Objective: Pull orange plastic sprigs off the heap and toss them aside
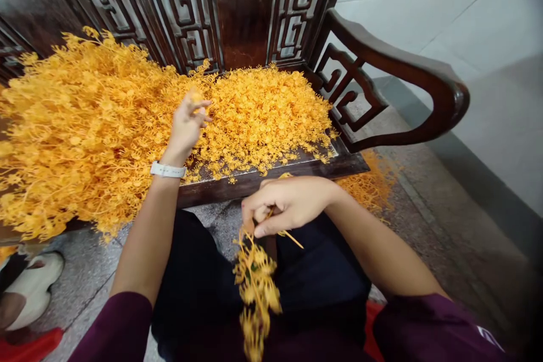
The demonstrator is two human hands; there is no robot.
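- Your right hand has a narrow grip on an orange sprig, its long axis hanging down toward the lower middle of the frame.
- Your left hand is open wide at the heaped sprigs on the carved wooden seat.

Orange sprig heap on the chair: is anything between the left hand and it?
Nothing visible stands in the way. The left hand is right at the heap of orange sprigs on the dark wooden chair seat, with no object between them. The right hand holds an orange sprig below the seat edge, away from that path.
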